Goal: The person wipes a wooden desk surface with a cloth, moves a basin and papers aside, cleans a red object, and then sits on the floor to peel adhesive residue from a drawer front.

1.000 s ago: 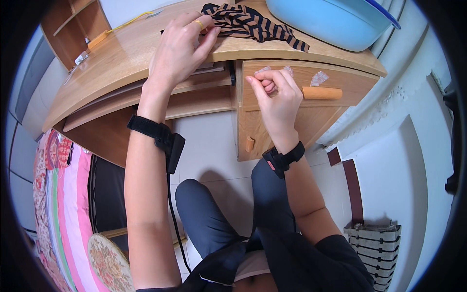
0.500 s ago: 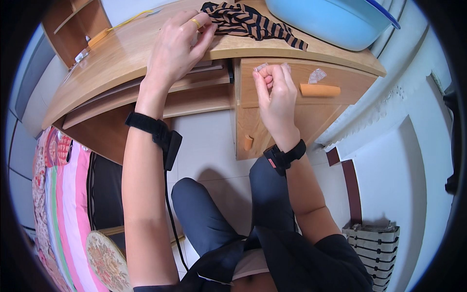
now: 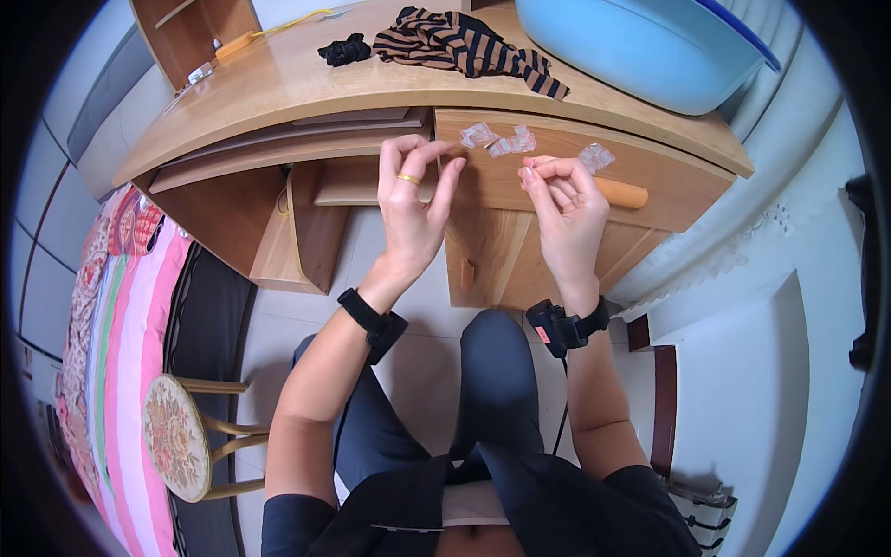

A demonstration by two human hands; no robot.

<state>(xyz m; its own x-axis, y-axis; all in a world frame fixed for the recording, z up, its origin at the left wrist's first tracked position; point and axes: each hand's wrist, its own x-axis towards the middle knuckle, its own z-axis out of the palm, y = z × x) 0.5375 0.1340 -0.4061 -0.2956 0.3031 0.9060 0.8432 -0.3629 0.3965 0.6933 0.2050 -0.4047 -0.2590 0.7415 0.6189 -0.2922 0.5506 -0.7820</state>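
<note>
- In the head view, glossy clear pieces (image 3: 518, 142) sit on the drawer front (image 3: 664, 172) of the smooth wood-grain desk (image 3: 251, 97).
- The left hand (image 3: 413, 200), before the desk, has loosely bent fingers, thumb tip apart from the index, holding nothing visible.
- The right hand (image 3: 564, 200), before the desk's drawer, brings thumb and index together; whether they grip anything cannot be told. It partly hides a rounded orange handle (image 3: 624, 193).
- On the desk top: a crumpled black bundle (image 3: 345, 50), rumpled striped cloth (image 3: 459, 44) and a smooth blue basin (image 3: 640, 56).
- Left of the desk's drawer, nearer the person: a round floral-seated stool (image 3: 176, 436).
</note>
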